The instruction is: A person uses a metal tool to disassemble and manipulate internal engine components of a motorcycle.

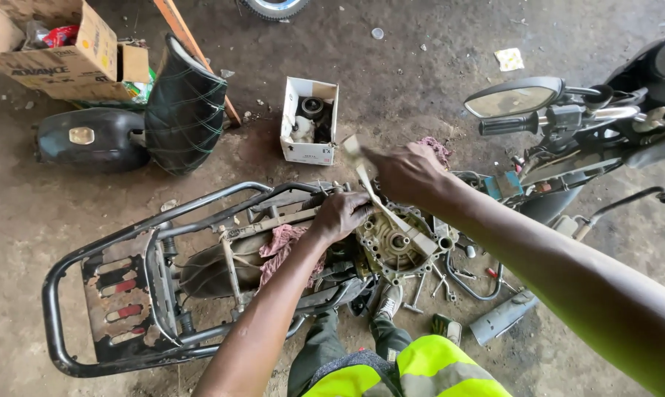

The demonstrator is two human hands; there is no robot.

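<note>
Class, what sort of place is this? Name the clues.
Probably a motorcycle repair workshop: a stripped grey metal motorcycle frame lies on the dirt floor, an opened engine casing under the hands, loose spanners beside it.

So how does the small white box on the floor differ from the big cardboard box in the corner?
The small white box is white and narrow; the cardboard box is brown and much bigger. The white box holds dark metal parts, while the cardboard box holds crumpled bags and something red. The white box sits just beyond the person's right hand; the cardboard box lies far off. Both stand open-topped on the dirt floor.
</note>
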